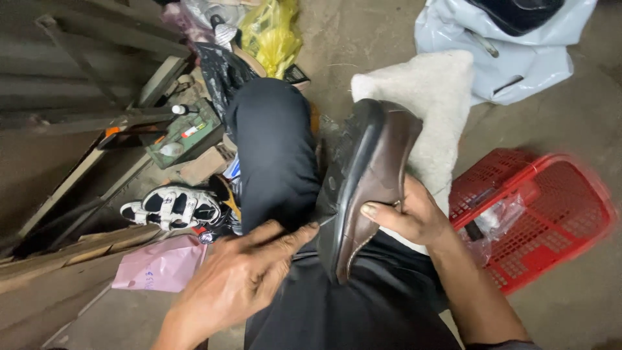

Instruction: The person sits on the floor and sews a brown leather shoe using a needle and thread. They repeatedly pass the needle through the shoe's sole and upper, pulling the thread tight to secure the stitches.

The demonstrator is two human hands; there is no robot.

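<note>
A brown leather shoe [376,175] with a dark sole stands on its heel end between my knees, sole edge turned toward the left. My right hand [408,217] grips the shoe's upper from the right, thumb across the leather. My left hand [240,275] pinches a thin metal tool [326,221], a needle or awl, whose tip touches the seam where sole meets upper. My legs in dark trousers [275,149] lie under the shoe.
A red plastic basket [551,220] sits at the right, a white fleecy cloth [434,97] behind the shoe. A black-and-white sandal [172,206], a pink bag [162,266], a green box [184,136], yellow bags [272,32] and wooden planks lie at the left.
</note>
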